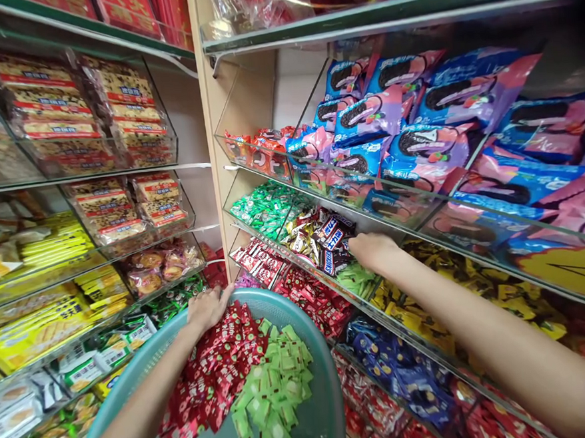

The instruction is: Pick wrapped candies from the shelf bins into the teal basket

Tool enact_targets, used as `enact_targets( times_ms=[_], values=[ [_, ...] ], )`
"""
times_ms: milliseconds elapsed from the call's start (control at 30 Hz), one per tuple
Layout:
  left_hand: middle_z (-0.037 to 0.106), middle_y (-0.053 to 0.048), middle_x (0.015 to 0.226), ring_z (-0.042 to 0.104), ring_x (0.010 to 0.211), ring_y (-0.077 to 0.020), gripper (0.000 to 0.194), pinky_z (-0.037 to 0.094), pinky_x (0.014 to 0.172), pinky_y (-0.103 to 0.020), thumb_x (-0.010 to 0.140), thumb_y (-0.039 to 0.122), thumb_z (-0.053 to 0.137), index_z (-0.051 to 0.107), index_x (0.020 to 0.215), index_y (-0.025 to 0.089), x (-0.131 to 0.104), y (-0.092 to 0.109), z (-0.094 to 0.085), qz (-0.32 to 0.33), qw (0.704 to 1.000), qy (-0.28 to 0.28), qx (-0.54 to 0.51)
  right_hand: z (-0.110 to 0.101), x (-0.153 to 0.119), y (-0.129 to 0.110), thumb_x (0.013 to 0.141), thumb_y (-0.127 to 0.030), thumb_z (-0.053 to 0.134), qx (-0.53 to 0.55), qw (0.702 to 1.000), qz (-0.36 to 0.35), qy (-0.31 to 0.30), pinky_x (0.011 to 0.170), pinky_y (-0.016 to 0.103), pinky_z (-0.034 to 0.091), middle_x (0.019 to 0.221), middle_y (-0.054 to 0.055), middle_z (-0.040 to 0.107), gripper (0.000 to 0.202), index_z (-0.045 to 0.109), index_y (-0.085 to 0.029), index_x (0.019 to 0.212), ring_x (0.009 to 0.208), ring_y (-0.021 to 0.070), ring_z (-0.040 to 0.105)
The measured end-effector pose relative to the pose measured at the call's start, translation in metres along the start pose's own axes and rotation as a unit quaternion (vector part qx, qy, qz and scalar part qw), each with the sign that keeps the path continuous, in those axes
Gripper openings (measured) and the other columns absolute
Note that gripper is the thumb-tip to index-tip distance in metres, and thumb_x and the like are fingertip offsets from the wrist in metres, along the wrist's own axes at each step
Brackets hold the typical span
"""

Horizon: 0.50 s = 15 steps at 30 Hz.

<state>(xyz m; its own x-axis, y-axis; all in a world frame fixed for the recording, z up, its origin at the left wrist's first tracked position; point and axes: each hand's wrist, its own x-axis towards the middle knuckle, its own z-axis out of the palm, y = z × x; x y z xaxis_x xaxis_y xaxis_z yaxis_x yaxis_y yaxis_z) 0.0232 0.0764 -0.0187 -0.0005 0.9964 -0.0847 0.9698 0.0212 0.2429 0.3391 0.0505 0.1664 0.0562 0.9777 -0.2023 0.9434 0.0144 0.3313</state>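
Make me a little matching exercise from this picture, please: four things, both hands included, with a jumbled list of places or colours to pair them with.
Things
1. Left hand
2. Right hand
3. Basket
4. Blue-and-pink cookie packets

Places and colours
A. Teal, with red packets and light green packets inside
B. Beside the Snickers bars
C. Higher up than both hands
D. At the basket's far rim

Right pairs: 1-D, 2-B, 3-A, 4-C
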Motion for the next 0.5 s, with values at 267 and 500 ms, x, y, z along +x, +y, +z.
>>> enact_targets(
  times_ms=[267, 500],
  values=[
    [0.065, -0.015, 0.102, 0.056, 0.1, -0.0283, 0.075, 0.034, 0.088, -0.045, 0.074, 0.068, 0.005, 0.059, 0.092, 0.019, -0.003, -0.003, 0.0, 0.002, 1.0, -0.002, -0.001, 0.003, 0.001, -0.004, 0.077, -0.019, 0.056, -0.024, 0.999, 0.02, 0.023, 0.073, 0.03, 0.047, 0.097, 0.021, 0.064, 0.024, 0.066, -0.011, 0.097, 0.091, 0.0246, 0.062],
    [0.065, -0.015, 0.102, 0.056, 0.1, -0.0295, 0.077, 0.033, 0.089, -0.046, 0.073, 0.069, 0.005, 0.059, 0.095, 0.019, -0.006, -0.006, 0.0, -0.01, 1.0, -0.008, 0.004, -0.012, -0.031, -0.017, 0.081, -0.006, 0.042, -0.046, 0.994, 0.026, 0.1, 0.069, 0.032, 0.045, 0.095, 0.02, 0.064, 0.026, 0.065, -0.01, 0.093, 0.091, 0.0248, 0.061]
  ],
)
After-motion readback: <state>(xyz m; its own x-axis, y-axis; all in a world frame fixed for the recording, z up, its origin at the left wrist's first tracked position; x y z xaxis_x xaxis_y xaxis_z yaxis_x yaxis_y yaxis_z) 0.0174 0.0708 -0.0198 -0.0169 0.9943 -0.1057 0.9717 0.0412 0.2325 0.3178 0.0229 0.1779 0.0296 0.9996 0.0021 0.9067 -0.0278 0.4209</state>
